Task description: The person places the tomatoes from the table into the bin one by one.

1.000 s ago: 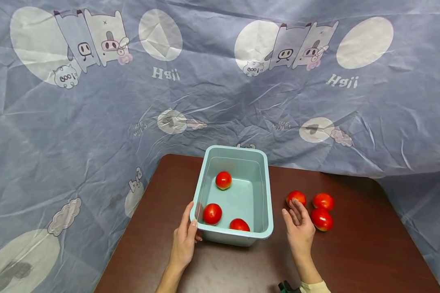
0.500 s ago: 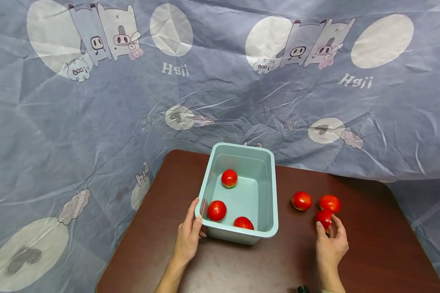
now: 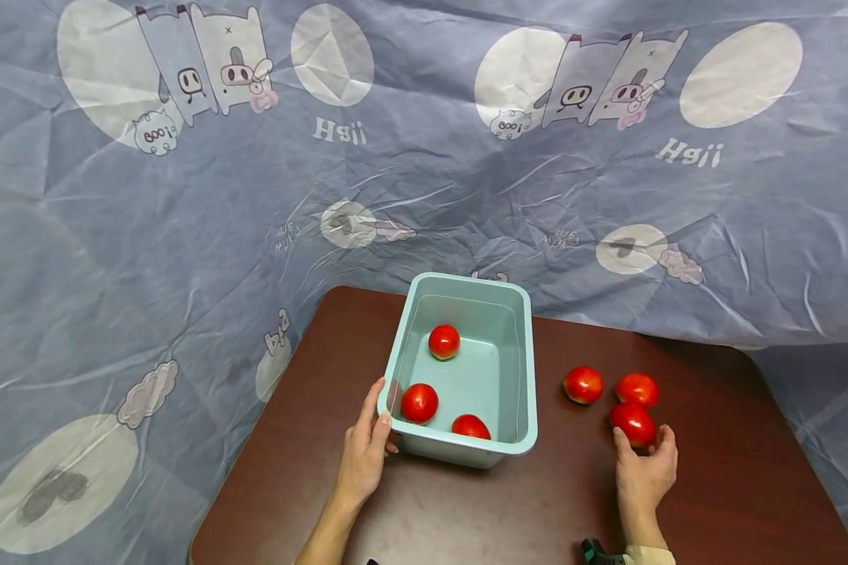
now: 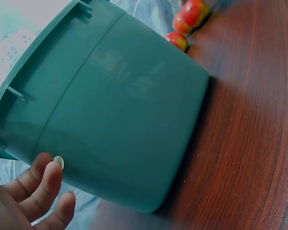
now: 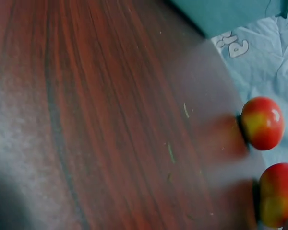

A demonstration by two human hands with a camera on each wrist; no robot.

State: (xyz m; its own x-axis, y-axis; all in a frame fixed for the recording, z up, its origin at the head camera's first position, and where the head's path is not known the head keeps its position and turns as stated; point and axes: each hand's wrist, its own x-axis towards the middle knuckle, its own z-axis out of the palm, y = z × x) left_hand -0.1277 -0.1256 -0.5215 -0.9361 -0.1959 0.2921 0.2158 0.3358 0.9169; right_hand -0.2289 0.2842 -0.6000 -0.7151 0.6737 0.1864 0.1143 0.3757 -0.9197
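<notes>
The bin (image 3: 469, 377) looks like smooth plastic, pretty matt with a faint sheen. The tomatoes (image 3: 583, 385) are super glossy and smooth. The tabletop (image 3: 523, 502) is wood-grain with a polished shine, and the backdrop (image 3: 424, 180) looks like thin, crinkly cloth.

Draped nook; cartoon cloth (image 3: 424, 169) behind tbl (image 3: 495, 510)

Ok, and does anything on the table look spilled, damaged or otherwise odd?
Only one thing: thin greenish flecks on the table, in the right wrist view, stand out against the dark wood grain. I can't tell whether they're scraps or surface marks. Otherwise, the bin and red fruits show no damage, and I see no spill.
</notes>
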